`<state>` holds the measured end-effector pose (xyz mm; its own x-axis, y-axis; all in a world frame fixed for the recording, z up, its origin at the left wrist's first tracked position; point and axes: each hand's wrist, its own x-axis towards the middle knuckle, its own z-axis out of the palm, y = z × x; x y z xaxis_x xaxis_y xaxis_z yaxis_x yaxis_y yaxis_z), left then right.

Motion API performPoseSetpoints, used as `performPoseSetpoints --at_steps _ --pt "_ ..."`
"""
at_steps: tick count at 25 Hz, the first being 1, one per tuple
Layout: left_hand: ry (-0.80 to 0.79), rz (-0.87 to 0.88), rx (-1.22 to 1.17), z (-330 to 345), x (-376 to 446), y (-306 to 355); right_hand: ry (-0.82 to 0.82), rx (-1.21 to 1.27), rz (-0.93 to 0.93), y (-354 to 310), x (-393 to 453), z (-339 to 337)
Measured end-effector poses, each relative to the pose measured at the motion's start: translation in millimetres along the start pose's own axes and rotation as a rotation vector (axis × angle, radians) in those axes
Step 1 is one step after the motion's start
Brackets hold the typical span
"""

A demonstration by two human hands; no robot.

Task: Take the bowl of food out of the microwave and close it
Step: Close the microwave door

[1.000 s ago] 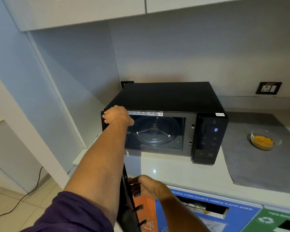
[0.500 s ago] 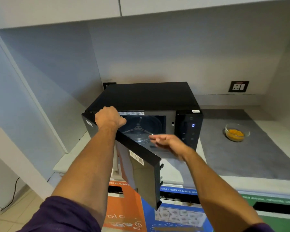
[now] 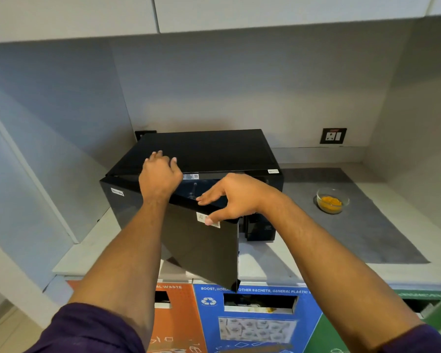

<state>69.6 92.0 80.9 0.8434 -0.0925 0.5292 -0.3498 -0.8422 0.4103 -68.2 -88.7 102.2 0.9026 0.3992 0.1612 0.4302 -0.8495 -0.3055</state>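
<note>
Fingers (image 3: 207, 198) of right hand (image 3: 237, 197) around glossy black half-open door (image 3: 201, 250) edge, left hand (image 3: 159, 178) flat atop microwave (image 3: 209, 149).

- One microwave (image 3: 204, 149), with one door (image 3: 201, 250).
- One glass bowl (image 3: 332, 201) of yellow food.
- Two grips: left grip (image 3: 159, 178), right grip (image 3: 236, 197).
- Two purple sleeves (image 3: 87, 332).
- One bench (image 3: 265, 263), one grey mat (image 3: 367, 225).
- One wall socket (image 3: 333, 135).
- Three bin panels: orange panel (image 3: 178, 322), blue panel (image 3: 255, 327), green panel (image 3: 331, 342).
</note>
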Motion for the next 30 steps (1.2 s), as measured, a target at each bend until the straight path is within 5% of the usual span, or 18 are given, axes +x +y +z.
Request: performPoseSetpoints --at_steps 5,10,15,20,25,30 --pt "-0.208 0.069 -0.172 18.5 -8.5 12.7 0.124 -0.345 -0.048 15.0 2.6 6.4" --pt "-0.272 0.397 0.077 43.2 -21.7 20.1 0.202 -0.595 -0.022 35.1 6.5 17.3" --pt "-0.17 0.401 0.109 50.2 -37.6 21.7 0.209 -0.616 0.064 48.9 9.4 29.0" --pt "-0.242 0.397 0.129 56.0 -39.0 24.0 0.167 -0.56 0.231 56.4 9.8 20.1" --pt "-0.259 0.384 0.17 58.2 -35.7 25.3 0.258 -0.558 0.579 73.6 -2.4 11.6" --pt "-0.289 0.375 0.182 57.0 -30.3 28.6 0.25 -0.549 0.581 81.4 2.4 13.5"
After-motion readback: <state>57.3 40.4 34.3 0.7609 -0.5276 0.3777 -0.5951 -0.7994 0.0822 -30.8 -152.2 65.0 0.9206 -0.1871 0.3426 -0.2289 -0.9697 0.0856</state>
